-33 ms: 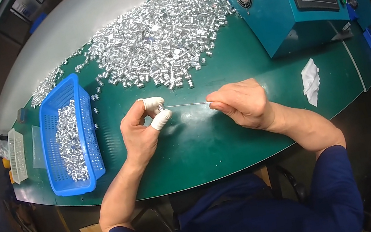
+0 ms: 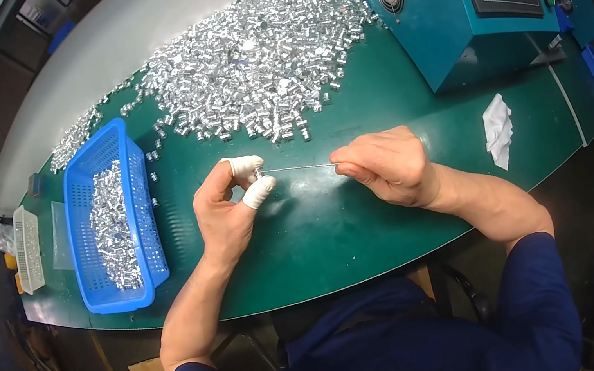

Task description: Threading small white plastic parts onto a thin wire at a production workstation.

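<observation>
My left hand [image 2: 230,209] wears white finger cots on its thumb and index finger. Pinched between those two tips is a small silvery metal fitting [image 2: 259,172], mostly covered by the fingers. A thin straight metal rod [image 2: 300,167] runs from the fitting across to my right hand [image 2: 389,167], whose thumb and fingers are closed on its other end. The rod's left tip meets the fitting; whether it goes inside, I cannot tell. Both hands are above the green table [image 2: 323,240]. Beyond them lies a large pile of similar metal fittings [image 2: 252,66].
A blue plastic basket [image 2: 143,252] partly filled with fittings stands at the left, beside a small white basket [image 2: 28,249]. A teal machine [image 2: 437,33] with a dark screen occupies the back right. A crumpled white cloth [image 2: 498,132] lies near the right forearm.
</observation>
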`<act>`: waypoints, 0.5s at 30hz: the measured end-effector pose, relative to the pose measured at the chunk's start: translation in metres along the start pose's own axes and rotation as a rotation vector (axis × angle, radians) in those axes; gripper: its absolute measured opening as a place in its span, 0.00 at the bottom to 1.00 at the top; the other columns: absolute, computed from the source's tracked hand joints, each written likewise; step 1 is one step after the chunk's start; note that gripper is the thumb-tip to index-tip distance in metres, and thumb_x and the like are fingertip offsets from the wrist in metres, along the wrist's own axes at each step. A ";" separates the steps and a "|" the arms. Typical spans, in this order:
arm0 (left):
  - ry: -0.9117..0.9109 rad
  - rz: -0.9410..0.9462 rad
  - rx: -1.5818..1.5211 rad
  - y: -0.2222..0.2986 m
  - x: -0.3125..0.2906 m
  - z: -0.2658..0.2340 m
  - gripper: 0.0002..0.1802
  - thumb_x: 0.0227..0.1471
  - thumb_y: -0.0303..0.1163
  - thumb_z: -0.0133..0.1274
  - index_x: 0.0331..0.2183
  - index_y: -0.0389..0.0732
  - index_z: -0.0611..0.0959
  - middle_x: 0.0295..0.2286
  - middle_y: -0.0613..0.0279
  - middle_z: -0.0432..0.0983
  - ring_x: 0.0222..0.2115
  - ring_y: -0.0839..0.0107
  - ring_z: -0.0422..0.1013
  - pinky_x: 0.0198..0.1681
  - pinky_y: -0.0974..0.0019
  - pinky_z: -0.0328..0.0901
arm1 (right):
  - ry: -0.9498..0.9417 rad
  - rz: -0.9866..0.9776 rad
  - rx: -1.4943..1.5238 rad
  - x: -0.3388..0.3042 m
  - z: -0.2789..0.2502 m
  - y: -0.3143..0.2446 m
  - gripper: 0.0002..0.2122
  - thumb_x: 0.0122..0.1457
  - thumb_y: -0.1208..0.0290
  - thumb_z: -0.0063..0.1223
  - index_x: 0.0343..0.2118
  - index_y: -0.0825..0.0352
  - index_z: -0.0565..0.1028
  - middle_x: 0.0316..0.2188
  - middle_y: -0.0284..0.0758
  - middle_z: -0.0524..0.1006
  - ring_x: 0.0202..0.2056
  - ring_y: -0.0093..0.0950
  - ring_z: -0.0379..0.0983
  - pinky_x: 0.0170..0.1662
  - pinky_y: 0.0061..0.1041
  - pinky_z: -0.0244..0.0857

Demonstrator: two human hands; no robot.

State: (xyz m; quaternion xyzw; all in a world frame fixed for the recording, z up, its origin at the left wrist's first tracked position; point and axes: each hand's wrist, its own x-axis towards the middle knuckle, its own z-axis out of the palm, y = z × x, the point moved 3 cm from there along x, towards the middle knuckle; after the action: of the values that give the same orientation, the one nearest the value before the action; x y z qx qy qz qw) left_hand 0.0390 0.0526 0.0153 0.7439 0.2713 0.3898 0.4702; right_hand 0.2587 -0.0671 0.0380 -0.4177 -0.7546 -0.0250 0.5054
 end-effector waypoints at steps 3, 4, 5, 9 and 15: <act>-0.005 0.016 0.029 0.000 -0.001 -0.001 0.13 0.47 0.24 0.68 0.36 0.32 0.83 0.27 0.67 0.75 0.28 0.79 0.69 0.34 0.74 0.65 | -0.017 0.008 0.001 0.000 0.001 0.000 0.04 0.58 0.77 0.61 0.33 0.72 0.78 0.21 0.37 0.77 0.20 0.32 0.75 0.21 0.26 0.65; -0.006 0.024 0.033 0.000 -0.002 -0.001 0.14 0.47 0.24 0.68 0.36 0.32 0.83 0.27 0.66 0.75 0.28 0.78 0.70 0.34 0.73 0.65 | -0.022 0.010 0.006 0.000 0.001 0.000 0.04 0.58 0.77 0.61 0.33 0.72 0.78 0.21 0.37 0.77 0.20 0.32 0.75 0.21 0.26 0.65; -0.008 0.025 0.034 0.001 -0.002 -0.002 0.14 0.47 0.24 0.68 0.36 0.32 0.83 0.27 0.66 0.75 0.28 0.78 0.70 0.34 0.73 0.65 | -0.020 0.011 0.004 0.000 0.001 0.000 0.04 0.58 0.77 0.61 0.33 0.72 0.78 0.21 0.37 0.77 0.20 0.32 0.75 0.21 0.26 0.65; -0.042 0.009 0.077 0.001 -0.003 -0.003 0.15 0.48 0.23 0.67 0.39 0.32 0.83 0.31 0.67 0.74 0.32 0.78 0.69 0.40 0.73 0.64 | -0.014 0.005 -0.013 0.000 0.000 0.000 0.03 0.58 0.78 0.61 0.33 0.72 0.78 0.21 0.37 0.78 0.20 0.32 0.76 0.21 0.26 0.66; -0.048 0.010 0.089 0.001 -0.002 -0.003 0.15 0.48 0.23 0.67 0.40 0.32 0.83 0.30 0.67 0.74 0.31 0.78 0.69 0.40 0.73 0.64 | -0.032 0.013 -0.024 0.001 -0.001 -0.001 0.03 0.58 0.79 0.61 0.33 0.71 0.78 0.21 0.37 0.78 0.20 0.32 0.75 0.21 0.27 0.66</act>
State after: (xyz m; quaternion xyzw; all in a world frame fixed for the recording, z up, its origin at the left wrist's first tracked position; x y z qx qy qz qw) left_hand 0.0357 0.0521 0.0167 0.7745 0.2734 0.3618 0.4411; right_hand 0.2586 -0.0676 0.0402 -0.4290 -0.7595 -0.0239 0.4885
